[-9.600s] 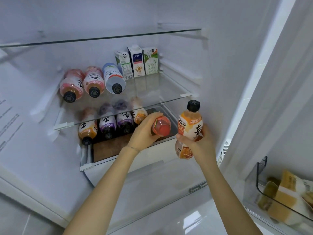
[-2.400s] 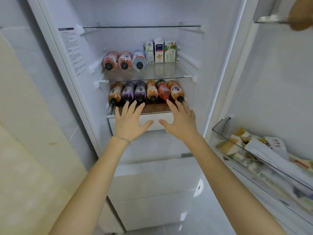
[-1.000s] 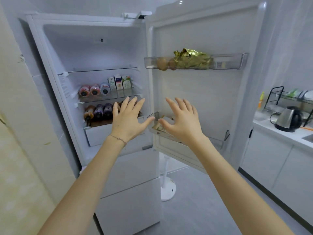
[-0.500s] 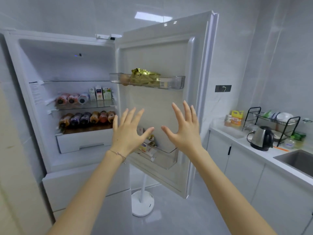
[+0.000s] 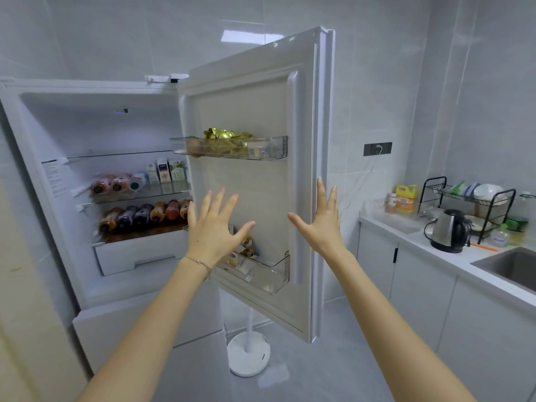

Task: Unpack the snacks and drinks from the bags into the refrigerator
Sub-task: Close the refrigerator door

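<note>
The white refrigerator (image 5: 95, 285) stands open at the left. Three bottles (image 5: 119, 183) and three small cartons (image 5: 165, 171) lie on its middle glass shelf; several bottles (image 5: 145, 214) lie in a row on the shelf below. The door (image 5: 261, 111) swings out toward me, with a gold snack bag (image 5: 226, 139) in its upper bin and small packets (image 5: 246, 256) in its lower bin. My left hand (image 5: 213, 230) is raised, fingers spread, in front of the door's inner face. My right hand (image 5: 322, 220) is spread at the door's outer edge. Both hold nothing.
A white counter (image 5: 452, 256) runs along the right with a steel kettle (image 5: 449, 230), a black dish rack (image 5: 470, 204), a yellow detergent jug (image 5: 406, 198) and a sink (image 5: 513, 265). A white round stand base (image 5: 248, 355) sits on the floor behind the door.
I have stepped back from the fridge and turned right, bringing the kitchen counter into view. Both empty hands lifted from the drawer front; the right hand now reaches the door's edge.
</note>
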Action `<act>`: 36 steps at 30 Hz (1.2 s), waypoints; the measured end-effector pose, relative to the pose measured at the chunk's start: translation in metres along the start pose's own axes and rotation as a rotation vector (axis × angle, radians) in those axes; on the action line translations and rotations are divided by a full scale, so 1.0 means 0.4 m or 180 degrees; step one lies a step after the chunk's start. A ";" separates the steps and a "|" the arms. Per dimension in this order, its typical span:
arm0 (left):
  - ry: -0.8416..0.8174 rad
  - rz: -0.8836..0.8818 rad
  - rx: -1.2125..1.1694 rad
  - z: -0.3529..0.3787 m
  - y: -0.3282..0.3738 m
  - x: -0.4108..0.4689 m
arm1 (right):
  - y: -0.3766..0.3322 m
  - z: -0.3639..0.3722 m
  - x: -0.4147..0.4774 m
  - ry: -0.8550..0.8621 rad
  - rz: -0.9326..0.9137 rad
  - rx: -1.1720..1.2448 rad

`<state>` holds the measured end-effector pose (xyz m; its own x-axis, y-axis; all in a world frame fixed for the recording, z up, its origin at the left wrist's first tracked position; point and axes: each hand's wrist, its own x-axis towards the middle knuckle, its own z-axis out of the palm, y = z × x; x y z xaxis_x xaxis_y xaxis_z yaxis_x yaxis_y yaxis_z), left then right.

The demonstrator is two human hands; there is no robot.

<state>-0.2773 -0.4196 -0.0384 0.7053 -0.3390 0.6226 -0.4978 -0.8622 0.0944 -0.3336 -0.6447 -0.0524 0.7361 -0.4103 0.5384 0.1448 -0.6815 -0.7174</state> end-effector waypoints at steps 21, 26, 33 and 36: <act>0.0264 0.0128 -0.0271 -0.009 0.027 -0.045 | -0.003 0.049 -0.083 0.0491 -0.0410 0.0624; 0.0472 0.0093 -0.0643 -0.037 -0.003 -0.078 | -0.074 0.112 -0.123 0.0039 -0.0601 0.1327; 0.0766 -0.0252 -0.1664 -0.111 -0.123 -0.155 | -0.159 0.264 -0.173 -0.0277 -0.1365 0.2017; 0.0791 -0.0511 -0.1629 -0.135 -0.190 -0.200 | -0.225 0.349 -0.177 -0.0571 -0.1733 0.1883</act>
<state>-0.3232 -0.3067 -0.0534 0.6833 -0.0678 0.7270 -0.6184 -0.5831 0.5268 -0.3065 -0.4696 -0.0877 0.5493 0.0226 0.8353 0.7996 -0.3047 -0.5175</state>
